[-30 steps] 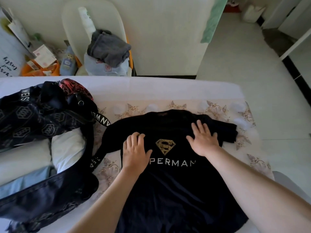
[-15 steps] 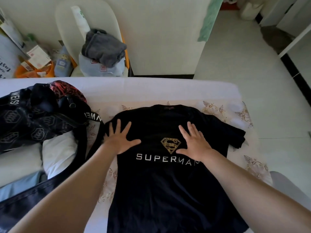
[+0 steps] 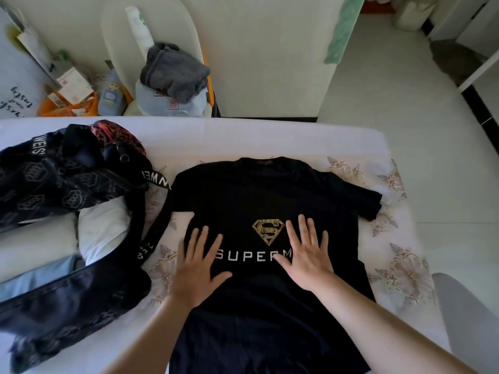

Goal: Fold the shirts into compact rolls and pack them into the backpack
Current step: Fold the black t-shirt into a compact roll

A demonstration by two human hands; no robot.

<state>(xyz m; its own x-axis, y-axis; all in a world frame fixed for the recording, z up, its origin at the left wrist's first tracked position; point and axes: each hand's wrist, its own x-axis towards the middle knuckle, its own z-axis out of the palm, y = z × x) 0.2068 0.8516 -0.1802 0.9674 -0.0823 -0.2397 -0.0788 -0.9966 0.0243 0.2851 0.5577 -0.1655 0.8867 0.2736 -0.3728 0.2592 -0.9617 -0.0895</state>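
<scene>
Black shirt [image 3: 259, 190] lies flat, print up, at frame centre on the patterned cloth [image 3: 391, 265]. Left hand [image 3: 198, 268] and right hand [image 3: 306, 257] press on it, fingers straight and spread, grasping nothing. Backpack [image 3: 67, 300] gapes open at left, white roll [image 3: 104, 228] inside. Grey garment [image 3: 175, 72] heaped upper centre-left.

**Cloth Finishes**

Matt, smooth black cloth is being shown by the shirt [image 3: 264, 190], its emblem [image 3: 268, 231] printed in speckled gold. A faint sheen is being given off by the backpack [image 3: 67, 300]; the bedspread [image 3: 394, 265] is being seen as embroidered cloth.
</scene>
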